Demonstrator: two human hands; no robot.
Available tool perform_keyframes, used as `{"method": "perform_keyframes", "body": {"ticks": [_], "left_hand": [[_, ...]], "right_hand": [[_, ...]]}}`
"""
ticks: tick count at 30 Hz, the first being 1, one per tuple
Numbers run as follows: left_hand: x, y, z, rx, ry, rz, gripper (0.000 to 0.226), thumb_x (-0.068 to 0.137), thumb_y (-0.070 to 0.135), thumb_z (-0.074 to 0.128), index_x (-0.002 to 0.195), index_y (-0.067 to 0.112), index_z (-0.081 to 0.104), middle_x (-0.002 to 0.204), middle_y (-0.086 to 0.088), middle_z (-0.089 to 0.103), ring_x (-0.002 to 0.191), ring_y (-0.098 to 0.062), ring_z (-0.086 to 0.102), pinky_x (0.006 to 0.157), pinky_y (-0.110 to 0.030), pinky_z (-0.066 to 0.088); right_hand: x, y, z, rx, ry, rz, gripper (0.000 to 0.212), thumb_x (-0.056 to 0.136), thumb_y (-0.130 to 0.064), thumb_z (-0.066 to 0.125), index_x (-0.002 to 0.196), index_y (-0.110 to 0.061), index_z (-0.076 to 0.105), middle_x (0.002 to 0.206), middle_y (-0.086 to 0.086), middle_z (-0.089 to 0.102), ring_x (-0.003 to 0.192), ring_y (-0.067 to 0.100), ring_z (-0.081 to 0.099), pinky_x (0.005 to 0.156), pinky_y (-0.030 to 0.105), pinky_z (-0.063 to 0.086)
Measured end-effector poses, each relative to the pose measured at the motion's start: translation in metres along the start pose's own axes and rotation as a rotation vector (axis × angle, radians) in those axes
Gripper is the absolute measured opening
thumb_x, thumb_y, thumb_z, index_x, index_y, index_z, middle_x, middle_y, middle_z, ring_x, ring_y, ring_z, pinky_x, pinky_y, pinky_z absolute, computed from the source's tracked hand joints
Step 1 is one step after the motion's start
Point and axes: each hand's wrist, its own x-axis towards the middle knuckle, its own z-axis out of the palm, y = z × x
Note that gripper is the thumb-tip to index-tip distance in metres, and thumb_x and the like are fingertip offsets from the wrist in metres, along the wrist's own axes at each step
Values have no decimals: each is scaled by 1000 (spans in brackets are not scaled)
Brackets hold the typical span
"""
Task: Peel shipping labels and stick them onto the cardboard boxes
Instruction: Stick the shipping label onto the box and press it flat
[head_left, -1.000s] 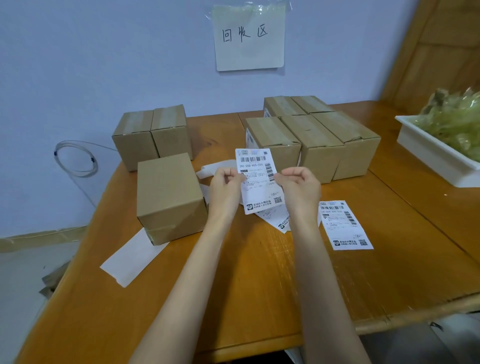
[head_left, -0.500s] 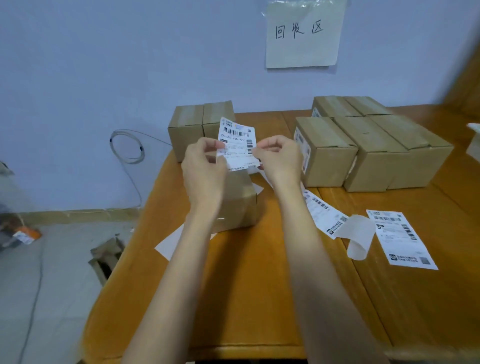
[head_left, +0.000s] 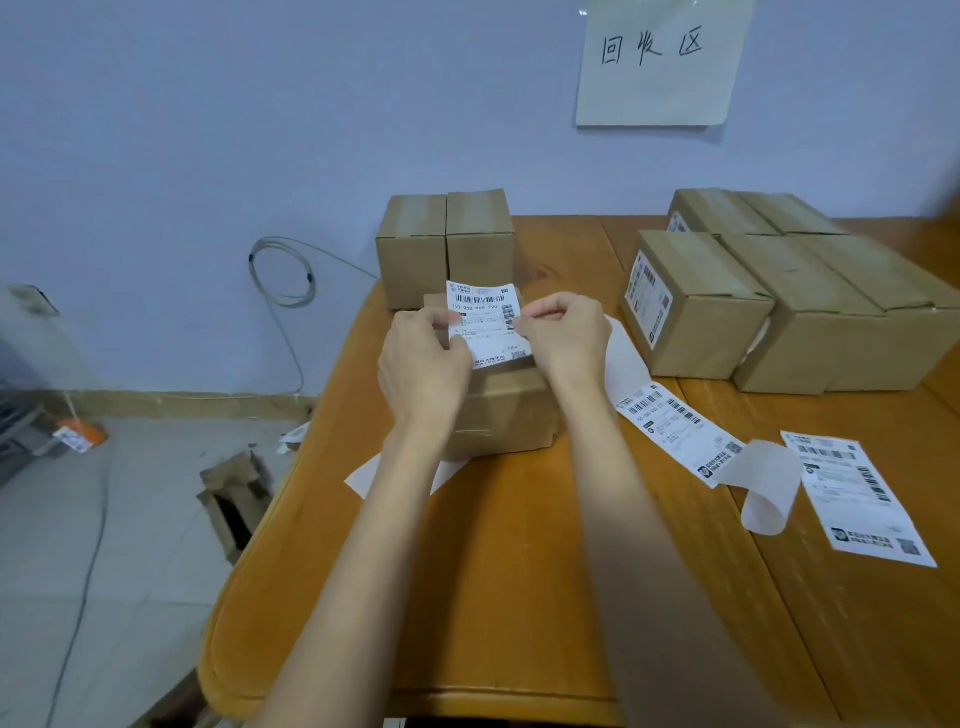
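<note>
A white shipping label (head_left: 485, 322) with barcodes is held over a single cardboard box (head_left: 506, 410) near the table's left edge. My left hand (head_left: 423, 364) pinches the label's left side and my right hand (head_left: 563, 335) pinches its right side. Whether the label touches the box top I cannot tell. Two more labels lie flat on the table to the right: a strip (head_left: 670, 428) and a single sheet (head_left: 852, 496). A curled piece of backing paper (head_left: 769, 488) lies between them.
Two plain boxes (head_left: 447, 244) stand at the back by the wall. A group of several boxes (head_left: 789, 296) sits at the right, one with a label on its side. White backing sheets (head_left: 363, 475) lie under the near box. The wooden table (head_left: 519, 597) ends at left; floor debris lies below.
My view swung left. Both hands carried the label leftward from the table's middle, then lowered it toward the single box's top. The peeled backing now lies curled on the table at right.
</note>
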Motion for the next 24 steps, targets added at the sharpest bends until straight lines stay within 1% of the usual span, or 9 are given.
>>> {"method": "perform_keyframes", "body": {"ticks": [2,5,7,8,9,11,14,19,24], "left_hand": [[0,-2,2,79,12,10,28,85,14,57,110,25,67,110,0,65,99,-20,61,71,-29,43],[-3,-5,3,186,20,48,29,88,15,56,114,22,67,116,-1,61,108,-21,51,74,-27,35],[-4,-6,4,244,17,77,28,91,17,53,115,22,66,119,-1,59,111,-22,45,79,-29,34],[-4,-6,5,275,14,94,29,92,17,52,117,22,65,120,-1,59,113,-23,43,83,-29,34],[-4,-6,5,304,13,107,29,92,18,51,118,23,65,121,-1,57,114,-23,42,86,-30,33],[-4,-8,5,351,17,127,29,93,21,51,119,22,64,120,-2,54,115,-24,41,89,-30,31],[-4,-9,4,403,17,146,31,93,24,51,121,22,63,122,-3,49,117,-24,40,94,-32,30],[-3,-4,0,447,-5,158,31,92,24,51,121,18,63,124,-5,47,118,-26,39,95,-34,30],[-4,-3,-2,475,-16,160,31,93,27,52,121,19,62,126,-5,46,118,-25,38,96,-34,30]], "right_hand": [[1,3,2,-43,15,-24,12,83,-6,69,77,-17,68,70,-8,62,78,12,63,67,21,48],[-1,8,7,-124,32,-53,11,84,-8,67,79,-17,67,76,-4,65,82,15,65,64,20,48],[-3,11,11,-203,63,-98,12,84,-9,67,78,-19,66,74,-7,64,82,15,64,75,32,53],[-3,12,13,-246,81,-125,14,84,-9,66,77,-21,65,71,-10,62,80,14,63,82,36,52],[-4,12,13,-289,97,-149,15,84,-9,65,77,-23,64,70,-12,59,78,12,61,85,36,48],[-6,13,14,-368,145,-186,16,85,-11,63,78,-26,64,69,-13,59,73,7,54,82,28,34],[-10,11,14,-473,217,-233,16,85,-13,61,81,-27,67,78,-9,67,71,8,51,77,29,20],[-5,-9,10,-626,141,-146,20,84,-9,62,92,-26,70,87,-5,70,74,15,48,77,33,19],[-1,-14,8,-634,87,-66,20,79,-19,74,96,-28,69,95,-5,69,78,14,45,83,36,24]]}}
